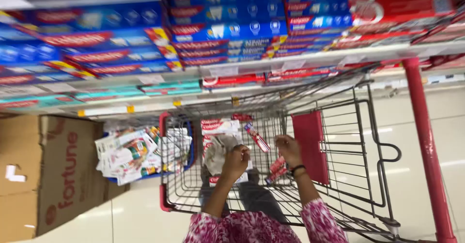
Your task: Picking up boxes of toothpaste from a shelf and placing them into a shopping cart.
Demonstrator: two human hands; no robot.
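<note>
Two hands in head view | left hand fisted on crumpled wrapper, frame centre | right hand fingers curled, contents cannot tell, above red box | cart | risk: boxes could slip through cart wires.

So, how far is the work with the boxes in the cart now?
Done: shelves already look full of boxes. In hand: left hand grips crumpled wrap over the cart; right hand holds a small red box. Left: a wrapped pack remains in the cart, more packs in the basket beside it.
</note>
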